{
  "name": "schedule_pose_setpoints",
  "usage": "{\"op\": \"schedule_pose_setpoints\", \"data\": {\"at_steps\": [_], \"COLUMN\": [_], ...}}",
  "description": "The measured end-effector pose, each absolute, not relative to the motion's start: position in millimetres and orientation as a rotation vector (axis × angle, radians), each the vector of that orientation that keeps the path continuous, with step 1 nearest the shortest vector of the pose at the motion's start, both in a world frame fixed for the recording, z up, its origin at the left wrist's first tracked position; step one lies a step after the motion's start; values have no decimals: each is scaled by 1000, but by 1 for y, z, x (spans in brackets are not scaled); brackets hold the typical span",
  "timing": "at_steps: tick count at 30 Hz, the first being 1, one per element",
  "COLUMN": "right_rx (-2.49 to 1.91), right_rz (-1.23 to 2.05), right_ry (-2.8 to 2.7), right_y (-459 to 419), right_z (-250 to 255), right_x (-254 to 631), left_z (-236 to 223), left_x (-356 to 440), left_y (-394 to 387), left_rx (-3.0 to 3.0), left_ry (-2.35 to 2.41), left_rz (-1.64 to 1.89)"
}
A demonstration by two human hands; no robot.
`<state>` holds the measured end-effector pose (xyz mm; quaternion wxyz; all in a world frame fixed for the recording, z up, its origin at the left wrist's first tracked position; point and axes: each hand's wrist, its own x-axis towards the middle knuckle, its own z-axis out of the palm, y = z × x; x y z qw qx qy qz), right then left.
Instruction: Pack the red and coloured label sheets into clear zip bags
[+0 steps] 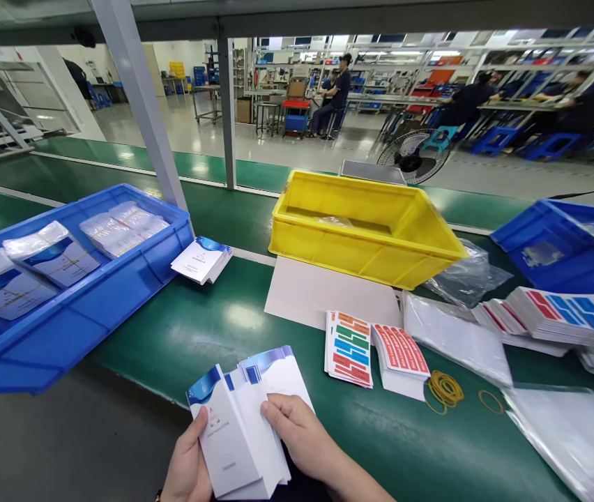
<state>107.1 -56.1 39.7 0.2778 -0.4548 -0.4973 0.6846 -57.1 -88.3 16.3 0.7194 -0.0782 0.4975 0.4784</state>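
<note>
Several white booklets with blue tops are fanned out between my two hands, above the near edge of the green table. My left hand grips the left side of the fan, thumb on the front booklet. On the right, my right hand pinches the fanned booklets with its thumb on top; its other fingers are hidden behind them. Farther back, a small stack of similar booklets lies on the table beside a blue bin. That bin holds banded bundles of booklets in clear bags.
A yellow bin stands at the back on a pale sheet. To the right lie coloured sticker cards, red-printed cards, rubber bands, clear bags and another blue bin. A metal post rises behind the left bin.
</note>
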Motion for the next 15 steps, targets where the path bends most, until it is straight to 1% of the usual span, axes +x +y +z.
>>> {"op": "schedule_pose_setpoints", "data": {"at_steps": [15], "right_rx": [-1307], "right_rz": [1794], "right_ry": [-1235], "right_y": [-55], "right_z": [43], "right_x": [110], "left_z": [-8], "left_x": [-67], "left_y": [-99], "left_rx": [-111], "left_ry": [859], "left_rz": [1107]}}
